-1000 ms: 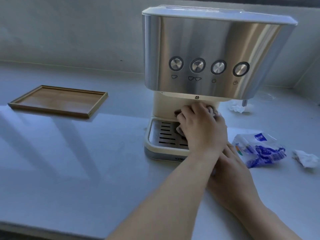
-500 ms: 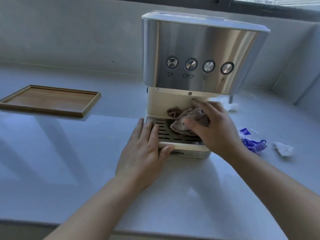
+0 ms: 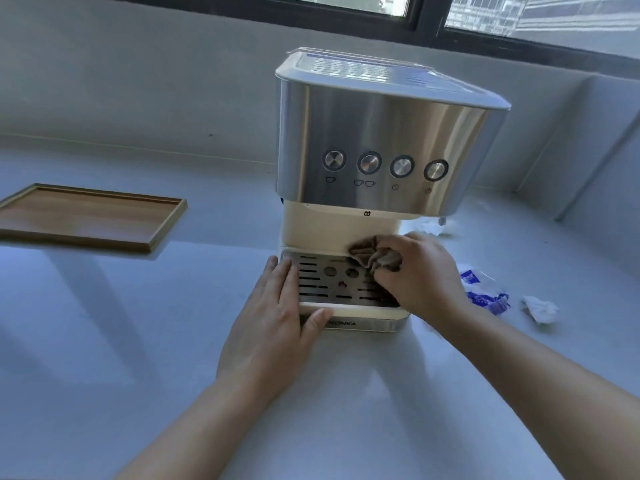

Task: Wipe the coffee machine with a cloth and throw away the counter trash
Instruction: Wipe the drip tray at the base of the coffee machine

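1. One wooden tray (image 3: 86, 220) is lying at the far left of the counter (image 3: 104, 341), well apart from the machine.
2. One left hand (image 3: 273, 327) is resting flat on the left edge of the drip tray (image 3: 318, 285), with its fingers straight and together.
3. One coffee machine (image 3: 381, 133) is standing mid-counter and showing four round buttons.
4. One brown cloth (image 3: 375, 256) is sitting bunched on the rear right of the drip tray.
5. One right hand (image 3: 426, 275) is gripping the cloth, with its fingers curled round it.
6. Three trash items are lying to the right of the machine: one rear tissue (image 3: 431, 226), one blue-and-white wrapper (image 3: 485, 292) and one front tissue (image 3: 540, 308).
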Action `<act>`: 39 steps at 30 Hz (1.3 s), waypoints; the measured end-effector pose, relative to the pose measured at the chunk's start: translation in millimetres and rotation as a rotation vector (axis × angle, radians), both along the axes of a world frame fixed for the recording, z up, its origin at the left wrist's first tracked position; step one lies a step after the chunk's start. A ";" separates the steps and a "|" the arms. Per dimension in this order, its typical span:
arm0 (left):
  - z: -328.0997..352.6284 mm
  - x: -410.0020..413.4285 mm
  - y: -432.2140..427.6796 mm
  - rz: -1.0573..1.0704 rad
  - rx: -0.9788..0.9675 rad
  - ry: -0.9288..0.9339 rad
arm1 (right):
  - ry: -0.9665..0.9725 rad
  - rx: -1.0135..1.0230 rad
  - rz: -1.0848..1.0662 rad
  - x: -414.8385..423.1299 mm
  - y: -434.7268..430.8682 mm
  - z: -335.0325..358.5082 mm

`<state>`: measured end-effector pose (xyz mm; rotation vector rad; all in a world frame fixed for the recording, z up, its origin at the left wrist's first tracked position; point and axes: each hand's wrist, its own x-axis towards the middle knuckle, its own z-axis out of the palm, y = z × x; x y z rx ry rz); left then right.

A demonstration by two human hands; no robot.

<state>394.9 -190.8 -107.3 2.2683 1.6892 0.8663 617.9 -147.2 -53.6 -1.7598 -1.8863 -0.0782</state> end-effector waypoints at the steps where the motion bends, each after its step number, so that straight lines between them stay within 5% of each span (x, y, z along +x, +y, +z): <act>1: -0.2 -0.5 0.1 -0.004 -0.001 -0.004 | -0.016 0.009 0.001 -11.1 2.2 1.0; 6: 0.4 -1.8 -0.5 -0.013 0.004 -0.024 | -0.044 0.024 0.222 -45.7 -5.7 -1.9; 13: 1.0 0.2 -0.5 -0.018 -0.003 -0.054 | -0.012 0.042 0.005 -12.4 -38.7 -6.1; 20: 2.1 -6.9 1.9 -0.059 -0.056 -0.183 | 0.067 -0.003 0.332 -82.6 -47.6 -0.2; 26: 2.6 -4.0 0.7 -0.047 -0.049 -0.151 | 0.075 -0.048 0.087 -10.3 -63.6 -2.4; 35: -3.7 -4.7 3.1 -0.048 -0.035 -0.139 | 0.020 0.104 0.009 -21.0 -73.5 -12.8; 39: 3.0 -9.0 3.5 -0.083 -0.103 -0.211 | -0.072 0.142 0.229 -34.3 -92.7 -9.2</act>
